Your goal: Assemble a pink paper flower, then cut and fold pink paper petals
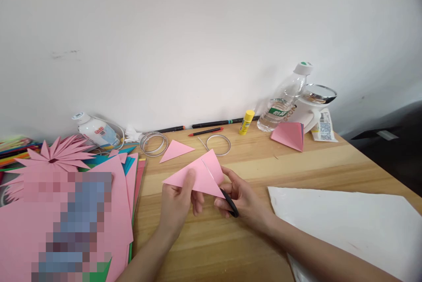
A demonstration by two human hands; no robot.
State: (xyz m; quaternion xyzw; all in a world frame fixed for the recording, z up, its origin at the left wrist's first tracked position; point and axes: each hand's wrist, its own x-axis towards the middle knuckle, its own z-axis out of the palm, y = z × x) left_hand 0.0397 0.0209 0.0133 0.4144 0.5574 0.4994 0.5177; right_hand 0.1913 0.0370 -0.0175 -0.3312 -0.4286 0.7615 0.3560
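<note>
We hold a pink folded paper [201, 179] in the air above the wooden desk [204, 251], near the middle of the view. Our left hand [180, 196] is closed on its left part, with the thumb lying flat on top and the other fingers below. Our right hand [239, 192] is closed around the black handle of the scissors [232, 207], and one thin blade lies across the upper face of the paper, slanting up toward its far edge. Just behind the paper, a small pink triangle [177, 150] rests flat on the desk, between a coiled metallic band [153, 155] and a single thin ring [230, 145]. Farther back we have a red and black pen [206, 131], and to the right of it a yellow glue stick [246, 122], which stands upright. Near the wall, on the right, a clear bottle [285, 97] is beside a white mug [301, 112], and a pink folded piece [287, 137] is in front of them. On our right side lies a large white board [343, 225], partly under our forearm. On our left there are stacked pink sheets [114, 211], partly hidden by a pixelated patch, and a pink pleated star [62, 156] near a white labelled bottle [99, 132].
</note>
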